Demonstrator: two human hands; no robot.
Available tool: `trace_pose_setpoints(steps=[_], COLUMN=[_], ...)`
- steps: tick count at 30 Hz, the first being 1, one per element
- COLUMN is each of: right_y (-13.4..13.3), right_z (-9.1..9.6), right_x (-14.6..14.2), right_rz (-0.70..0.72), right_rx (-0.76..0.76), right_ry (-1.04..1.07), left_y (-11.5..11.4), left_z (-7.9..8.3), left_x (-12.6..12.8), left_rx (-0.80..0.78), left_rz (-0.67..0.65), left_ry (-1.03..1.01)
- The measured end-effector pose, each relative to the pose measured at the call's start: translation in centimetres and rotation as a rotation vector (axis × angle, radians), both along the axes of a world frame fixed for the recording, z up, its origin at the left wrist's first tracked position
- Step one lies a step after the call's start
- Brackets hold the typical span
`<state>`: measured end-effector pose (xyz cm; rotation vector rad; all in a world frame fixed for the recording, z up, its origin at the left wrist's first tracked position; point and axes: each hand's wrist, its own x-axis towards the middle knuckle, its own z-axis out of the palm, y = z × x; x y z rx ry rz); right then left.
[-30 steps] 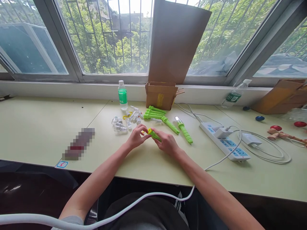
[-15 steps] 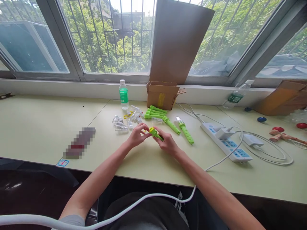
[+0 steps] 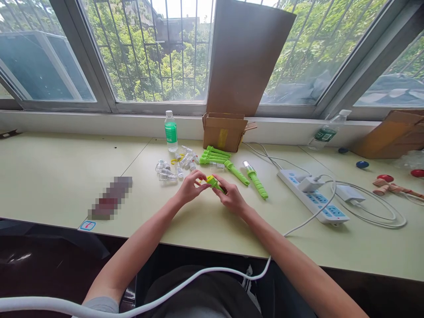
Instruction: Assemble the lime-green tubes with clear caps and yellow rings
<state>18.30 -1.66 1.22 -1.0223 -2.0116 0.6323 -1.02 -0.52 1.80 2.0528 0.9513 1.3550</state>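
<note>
Pale yellow-green worktop (image 3: 53, 172) below barred windows (image 3: 159, 53), with leafy trees outside; at the back, a cardboard box (image 3: 222, 134); to the right, a white power strip (image 3: 313, 196) with blue sockets. Between bottle and hands, a scatter of clear plastic parts (image 3: 167, 176) and, to their right, green handles (image 3: 215, 154). On the upright bottle (image 3: 171, 132), a green label with lettering too small to read; at the worktop's front left edge, a blue-bordered sticker (image 3: 88, 225) with a red mark. At centre, in the closed grip of the right hand (image 3: 232, 197), a green piece (image 3: 217, 185), its long axis on a slant: yellow end (image 3: 210, 179) forward and leftward, toward the left hand (image 3: 190, 187); other end toward the right palm. Left fingertips close together beside the yellow end; impossible to tell whether gripping it.
</note>
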Motion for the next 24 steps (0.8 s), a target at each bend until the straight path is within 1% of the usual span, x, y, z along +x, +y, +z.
trace_pose_setpoints(steps=[3,6,8,15,24], right_y=[-0.11,-0.1,-0.07,-0.25,-0.45], right_z=[0.23,0.27,0.18,0.02,0.09], right_x=[-0.02,-0.05,-0.07,-0.27,-0.49], right_rz=[0.009,0.051,0.069,0.108,0.15], right_rx=[0.018,0.026,-0.013,-0.238,-0.315], right_ry=[0.0,0.033,0.073,0.199,0.304], left_y=[-0.02,-0.05,-0.07,-0.05,-0.17], left_z=[-0.01,0.03,0.09,0.15,0.2], left_x=[0.08,0.13,0.13,0.05,0.03], left_rx=[0.007,0.01,0.004,-0.051,-0.058], left_rz=[0.004,0.011,0.01,0.007,-0.005], left_ry=[-0.004,-0.002,-0.002,-0.02,-0.038])
